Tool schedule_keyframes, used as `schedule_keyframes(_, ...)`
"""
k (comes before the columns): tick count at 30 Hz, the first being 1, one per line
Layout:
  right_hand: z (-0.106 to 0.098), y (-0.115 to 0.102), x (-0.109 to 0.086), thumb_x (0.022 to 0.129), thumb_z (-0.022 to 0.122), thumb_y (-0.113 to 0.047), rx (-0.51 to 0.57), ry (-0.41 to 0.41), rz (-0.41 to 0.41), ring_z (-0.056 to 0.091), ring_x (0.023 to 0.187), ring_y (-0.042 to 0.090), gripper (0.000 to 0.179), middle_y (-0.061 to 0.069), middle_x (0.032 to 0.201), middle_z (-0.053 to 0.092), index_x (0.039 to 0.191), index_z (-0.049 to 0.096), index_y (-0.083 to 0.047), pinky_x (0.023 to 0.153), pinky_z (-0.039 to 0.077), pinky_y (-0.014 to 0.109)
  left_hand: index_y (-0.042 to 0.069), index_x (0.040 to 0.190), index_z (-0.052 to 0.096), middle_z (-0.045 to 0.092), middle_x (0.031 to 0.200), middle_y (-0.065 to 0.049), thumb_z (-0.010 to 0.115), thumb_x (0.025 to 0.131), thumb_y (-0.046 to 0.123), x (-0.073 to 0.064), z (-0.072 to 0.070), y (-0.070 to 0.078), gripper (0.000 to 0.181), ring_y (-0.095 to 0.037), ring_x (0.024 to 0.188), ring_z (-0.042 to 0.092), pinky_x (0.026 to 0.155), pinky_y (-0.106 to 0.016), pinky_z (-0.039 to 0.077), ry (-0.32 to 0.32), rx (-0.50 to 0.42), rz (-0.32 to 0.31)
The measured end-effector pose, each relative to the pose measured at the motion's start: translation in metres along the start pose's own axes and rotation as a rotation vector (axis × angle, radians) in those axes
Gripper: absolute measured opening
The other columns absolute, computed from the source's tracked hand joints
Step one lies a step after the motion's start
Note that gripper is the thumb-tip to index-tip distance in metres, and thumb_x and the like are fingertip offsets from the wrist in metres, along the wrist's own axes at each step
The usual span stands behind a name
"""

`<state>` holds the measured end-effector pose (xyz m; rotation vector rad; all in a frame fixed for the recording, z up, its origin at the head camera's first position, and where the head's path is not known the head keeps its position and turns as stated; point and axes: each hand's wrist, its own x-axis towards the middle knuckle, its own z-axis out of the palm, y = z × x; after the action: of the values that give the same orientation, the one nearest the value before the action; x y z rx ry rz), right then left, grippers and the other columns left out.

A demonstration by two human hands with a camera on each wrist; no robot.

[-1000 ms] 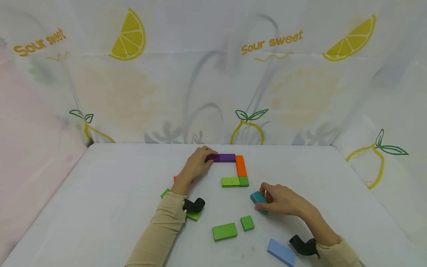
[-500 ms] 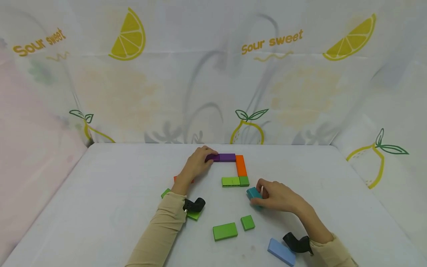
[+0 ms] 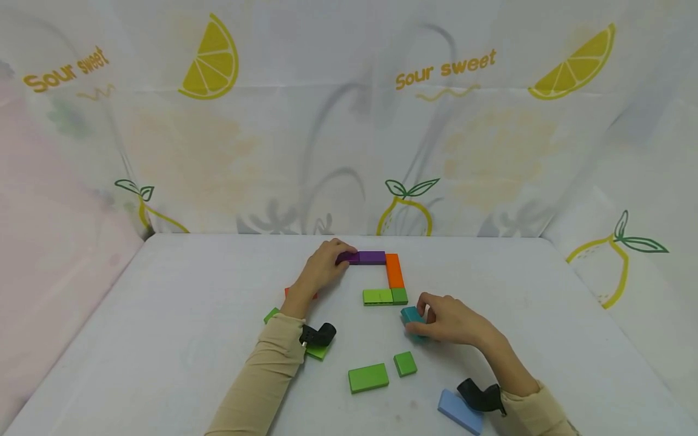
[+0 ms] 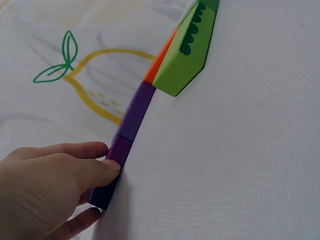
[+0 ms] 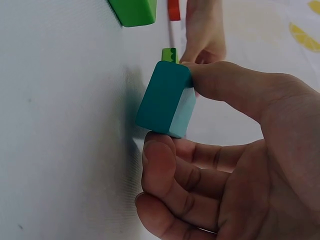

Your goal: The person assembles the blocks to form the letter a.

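Note:
My left hand [image 3: 323, 266] grips the dark purple block [image 4: 116, 152] at the left end of the back row, thumb on the near side and fingers behind. Against it lies a lighter purple block [image 3: 372, 258], then an orange block [image 3: 394, 270] running toward me. A light green block [image 3: 377, 297] and a small green block [image 3: 399, 295] continue from the orange one's near end. My right hand [image 3: 455, 321] pinches a teal block [image 5: 165, 97] between thumb and fingertips, just in front of the small green block. The teal block stands tilted in the right wrist view, close over the table.
Nearer me lie a green block [image 3: 368, 378], a green square block [image 3: 405, 364] and a light blue block [image 3: 460, 412] by my right wrist. Partly behind my left arm are a red block [image 3: 286, 292] and green blocks [image 3: 318, 352]. A printed curtain backs the white table [image 3: 163, 339].
My right hand has moved left and slightly away from me with the teal block, toward the small green block. My left hand stays on the dark purple block.

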<state>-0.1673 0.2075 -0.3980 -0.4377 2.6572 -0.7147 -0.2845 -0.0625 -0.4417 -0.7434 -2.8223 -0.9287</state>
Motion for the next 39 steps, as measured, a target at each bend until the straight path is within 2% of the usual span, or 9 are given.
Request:
schedule_keyframes(10, 0.004, -0.004, 0.002, 0.082, 0.069, -0.042, 0.016, -0.005, 0.046, 0.051, 0.059, 0.012, 0.036, -0.001, 0.069, 0.057, 0.094, 0.054, -0.011, 0.052, 0.041, 0.026, 0.012, 0.116, 0.066, 0.061, 0.117, -0.009, 0.063, 0.088, 0.006, -0.001, 0.0, 0.002, 0.029, -0.03, 0.115, 0.052, 0.096, -0.046, 0.044, 0.0, -0.012, 0.005)
schedule_keyframes(16, 0.006, -0.006, 0.005, 0.081, 0.07, -0.041, 0.015, 0.0, 0.076, 0.05, 0.057, 0.012, 0.035, -0.001, 0.064, 0.055, 0.092, 0.055, -0.011, 0.052, 0.039, 0.025, 0.013, 0.116, 0.066, 0.061, 0.117, -0.009, 0.064, 0.087, 0.006, -0.001, 0.0, 0.002, 0.03, -0.03, 0.116, 0.052, 0.096, -0.046, 0.044, -0.011, -0.017, 0.004)
schedule_keyframes(29, 0.007, -0.015, 0.012, 0.081, 0.071, -0.041, -0.035, 0.023, 0.101, 0.049, 0.054, 0.013, 0.036, 0.0, 0.061, 0.052, 0.089, 0.054, -0.01, 0.05, 0.037, 0.026, 0.013, 0.118, 0.065, 0.06, 0.118, -0.01, 0.065, 0.087, 0.008, 0.001, -0.001, 0.002, 0.031, -0.03, 0.117, 0.052, 0.097, -0.047, 0.044, -0.02, -0.013, -0.011)
schedule_keyframes(39, 0.008, -0.019, 0.015, 0.081, 0.07, -0.042, -0.03, 0.043, 0.137, 0.049, 0.054, 0.014, 0.038, 0.002, 0.06, 0.051, 0.089, 0.053, -0.009, 0.05, 0.037, 0.026, 0.013, 0.118, 0.065, 0.06, 0.118, -0.01, 0.066, 0.087, 0.009, 0.002, -0.002, 0.001, 0.031, -0.03, 0.115, 0.052, 0.096, -0.046, 0.045, -0.028, -0.016, -0.012)
